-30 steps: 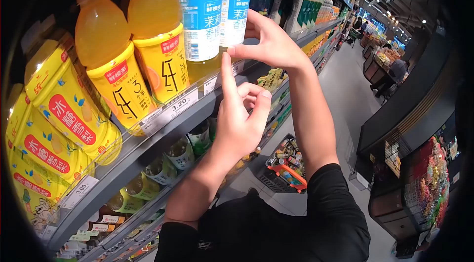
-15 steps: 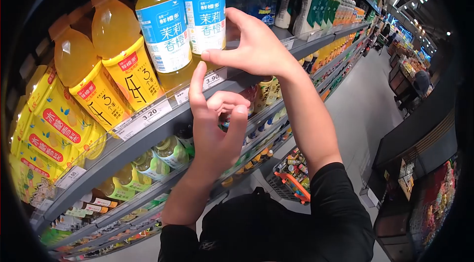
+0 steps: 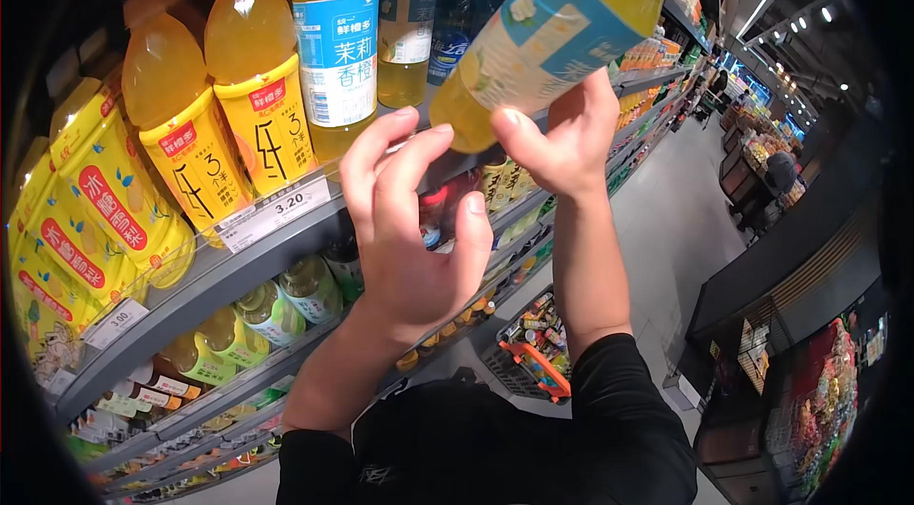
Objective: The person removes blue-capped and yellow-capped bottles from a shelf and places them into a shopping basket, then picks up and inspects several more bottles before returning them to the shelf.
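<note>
My right hand [image 3: 574, 138] is wrapped round a large juice bottle [image 3: 547, 34] with a blue cap, a blue and white label and yellow liquid. The bottle is lifted off the shelf and tilted, its cap to the upper right and its base to the lower left. Just below and left of that base, my left hand [image 3: 411, 229] is open, fingers curved and apart, holding nothing. A matching upright juice bottle [image 3: 336, 48] stands on the shelf, and another bottle of the kind [image 3: 407, 24] sits farther back in shadow.
Orange drink bottles [image 3: 262, 77] and yellow bottles [image 3: 114, 186] fill the shelf's left part, above a price tag [image 3: 276, 210]. Lower shelves hold more bottles [image 3: 309, 288]. A loaded shopping basket [image 3: 533, 367] with an orange handle is by my side. A person [image 3: 783, 172] is in the aisle.
My right hand has taken the front bottle from the shelf, raised it right and tilted it, exposing a bottle behind. The fingers of my left hand have spread.
</note>
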The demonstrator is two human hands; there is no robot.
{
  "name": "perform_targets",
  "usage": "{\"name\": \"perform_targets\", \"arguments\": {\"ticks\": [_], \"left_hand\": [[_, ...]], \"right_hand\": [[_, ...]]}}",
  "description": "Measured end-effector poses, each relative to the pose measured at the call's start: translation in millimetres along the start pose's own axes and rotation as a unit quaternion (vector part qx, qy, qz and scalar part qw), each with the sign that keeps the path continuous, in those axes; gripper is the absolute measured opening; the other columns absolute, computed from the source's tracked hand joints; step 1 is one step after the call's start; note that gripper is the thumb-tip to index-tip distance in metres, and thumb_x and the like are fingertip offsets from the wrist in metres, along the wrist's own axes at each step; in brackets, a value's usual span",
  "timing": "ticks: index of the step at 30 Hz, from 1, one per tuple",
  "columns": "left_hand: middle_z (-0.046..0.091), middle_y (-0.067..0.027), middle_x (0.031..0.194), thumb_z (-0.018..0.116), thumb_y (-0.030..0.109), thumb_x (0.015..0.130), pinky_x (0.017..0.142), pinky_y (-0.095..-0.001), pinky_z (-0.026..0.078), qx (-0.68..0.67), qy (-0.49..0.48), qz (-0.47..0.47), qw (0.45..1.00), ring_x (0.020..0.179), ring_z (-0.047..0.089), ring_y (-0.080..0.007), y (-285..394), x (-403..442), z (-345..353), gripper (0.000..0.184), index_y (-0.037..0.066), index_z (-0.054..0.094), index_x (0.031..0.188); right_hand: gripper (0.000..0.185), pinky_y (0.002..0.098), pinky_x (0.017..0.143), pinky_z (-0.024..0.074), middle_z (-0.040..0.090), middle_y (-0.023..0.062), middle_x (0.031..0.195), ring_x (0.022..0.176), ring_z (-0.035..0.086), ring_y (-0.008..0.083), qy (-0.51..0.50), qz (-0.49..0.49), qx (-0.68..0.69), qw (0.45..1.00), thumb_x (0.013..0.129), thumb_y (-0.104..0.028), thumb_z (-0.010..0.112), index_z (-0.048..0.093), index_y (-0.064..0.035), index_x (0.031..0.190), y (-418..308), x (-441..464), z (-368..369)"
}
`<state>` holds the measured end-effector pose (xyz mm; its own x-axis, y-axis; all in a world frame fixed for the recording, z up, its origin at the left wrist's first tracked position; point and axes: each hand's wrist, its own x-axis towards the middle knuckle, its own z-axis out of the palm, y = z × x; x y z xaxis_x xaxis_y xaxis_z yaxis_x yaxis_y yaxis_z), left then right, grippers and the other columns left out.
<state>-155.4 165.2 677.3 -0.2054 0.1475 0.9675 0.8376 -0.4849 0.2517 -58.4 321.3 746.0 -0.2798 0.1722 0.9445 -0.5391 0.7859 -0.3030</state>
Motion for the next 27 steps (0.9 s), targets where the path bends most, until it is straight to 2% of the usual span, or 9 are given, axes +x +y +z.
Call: {"name": "perform_targets", "arguments": {"ticks": [1,2,4,7,9,10,16,20,27], "left_hand": [[0.04,-0.0237,0.149,0.071,0.005,0.086,0.106,-0.0436,0.049,-0.006,0.015,0.005,1.0,0.131,0.051,-0.0334,2.1,3.4,-3.0,0.063,-0.004,0.048,0.144],[0.035,-0.0243,0.155,0.068,0.01,0.088,0.115,-0.0466,0.041,-0.02,-0.014,-0.005,1.0,0.14,0.043,-0.0336,5.2,4.0,-8.0,0.07,-0.005,0.04,0.151],[0.035,-0.0243,0.155,0.065,0.012,0.09,0.115,-0.0462,0.041,-0.247,-0.049,-0.131,0.959,0.14,0.043,-0.0318,9.4,6.4,-12.6,0.073,-0.006,0.035,0.154],[0.046,-0.019,0.147,0.059,0.016,0.092,0.114,-0.0439,0.041,-0.498,-0.142,-0.266,0.813,0.134,0.049,-0.0253,15.9,22.6,-29.4,0.079,-0.004,0.024,0.16],[0.05,-0.0161,0.142,0.059,0.016,0.092,0.112,-0.0425,0.042,-0.65,-0.192,-0.313,0.666,0.129,0.052,-0.023,17.4,28.9,-38.8,0.081,-0.002,0.023,0.161],[0.06,-0.026,0.141,0.064,0.043,0.076,0.109,-0.0454,0.051,-0.579,-0.15,-0.391,0.7,0.127,0.064,-0.0329,33.0,29.1,-38.0,0.093,-0.003,0.041,0.153],[0.064,-0.0248,0.131,0.06,0.04,0.079,0.105,-0.0434,0.053,-0.622,-0.181,-0.385,0.657,0.121,0.066,-0.0313,37.8,14.6,-54.0,0.085,-0.003,0.044,0.15],[0.066,-0.0218,0.129,0.056,0.039,0.083,0.103,-0.0413,0.054,-0.653,-0.196,-0.33,0.653,0.116,0.068,-0.0282,26.4,14.2,-51.8,0.075,-0.003,0.049,0.145],[0.067,-0.0199,0.127,0.055,0.039,0.085,0.099,-0.0384,0.055,-0.656,-0.164,-0.316,0.666,0.113,0.069,-0.0255,24.0,-0.1,-51.3,0.071,-0.003,0.052,0.143]], "right_hand": [[0.073,0.0369,0.105,0.0502,0.067,0.0135,0.128,0.119,0.065,0.0219,-0.011,0.04,0.054,0.998,0.076,-0.018,0.086,0.054,0.0055,0.137,-14.5,-5.1,-0.1],[0.075,0.0369,0.106,0.05,0.067,0.0137,0.129,0.119,0.065,0.0218,-0.029,0.078,0.076,0.994,0.077,-0.02,0.086,0.053,0.0062,0.138,-29.7,-10.1,-1.2],[0.081,0.0371,0.107,0.0494,0.066,0.0143,0.132,0.121,0.064,0.0218,-0.057,0.158,0.117,0.979,0.077,-0.029,0.084,0.051,0.0082,0.142,-55.1,-25.7,0.5],[0.091,0.0373,0.109,0.0483,0.064,0.0156,0.136,0.125,0.063,0.0238,-0.051,0.259,0.198,0.944,0.076,-0.037,0.083,0.048,0.0095,0.146,-86.2,-57.6,21.0],[0.094,0.0379,0.11,0.0478,0.062,0.0162,0.138,0.128,0.062,0.0254,-0.038,0.307,0.223,0.925,0.076,-0.038,0.082,0.045,0.0102,0.148,-105.2,-76.8,34.7],[0.095,0.0382,0.11,0.0476,0.061,0.0164,0.14,0.129,0.062,0.0261,-0.03,0.325,0.232,0.916,0.077,-0.037,0.082,0.043,0.0104,0.149,-113.3,-86.1,40.2],[0.095,0.0384,0.11,0.0477,0.061,0.0157,0.139,0.128,0.062,0.0261,0.01,0.363,0.173,0.916,0.079,-0.036,0.08,0.039,0.0095,0.152,-145.6,-112.5,61.9],[0.091,0.038,0.109,0.0479,0.062,0.0153,0.138,0.127,0.063,0.0254,-0.04,0.312,0.065,0.947,0.079,-0.033,0.078,0.042,0.009,0.15,-145.8,-110.6,59.6],[0.089,0.0379,0.108,0.0483,0.063,0.0153,0.136,0.125,0.064,0.0253,-0.027,0.324,0.066,0.943,0.079,-0.033,0.078,0.044,0.0095,0.149,-151.6,-115.0,69.6]]}}
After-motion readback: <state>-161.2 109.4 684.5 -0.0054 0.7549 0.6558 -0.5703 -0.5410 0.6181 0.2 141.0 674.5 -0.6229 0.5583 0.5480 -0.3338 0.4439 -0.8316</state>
